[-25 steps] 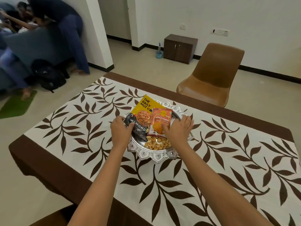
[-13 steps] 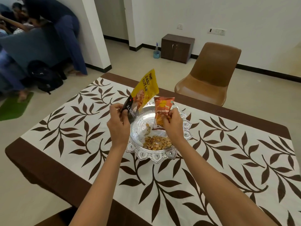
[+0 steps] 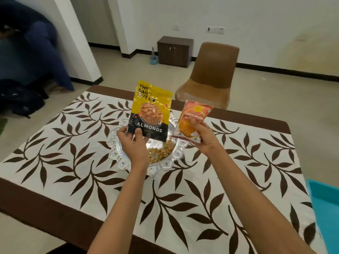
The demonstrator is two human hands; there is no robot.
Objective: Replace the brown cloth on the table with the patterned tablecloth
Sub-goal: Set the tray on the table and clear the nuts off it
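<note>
I'm seeing my left hand (image 3: 132, 143) pinching the bottom edge of the almond pouch (image 3: 151, 110), thumb on the front, fingers behind it and out of sight. My right hand (image 3: 200, 136) is closing around the lower half of the orange snack packet (image 3: 194, 121); its print is too blurred to read. Both packs are hanging upright above the silver tray (image 3: 172, 162), clear of it.

The tray is sitting near the middle of the tabletop, toward the far edge. My left wrist and the pouch are covering most of it, so I'm only making out its scalloped rim and a pile of small tan snacks (image 3: 159, 153); can't tell what kind.

The patterned tablecloth (image 3: 73, 162) is lying flat over the tabletop, white with brown leaves. A brown border (image 3: 36, 204) is showing along the near, left and far edges; I can't tell whether that's the brown cloth underneath or the tablecloth's own band. The near right corner is running out of frame.

Open cloth is lying left and right of the tray. A brown chair (image 3: 211, 77) is standing just beyond the far edge. A blue bin (image 3: 324, 208), cut off by the frame, is sitting just off the right edge. At far left, a person in dark blue (image 3: 36, 43) is smeared by blur, well apart from the tabletop.
</note>
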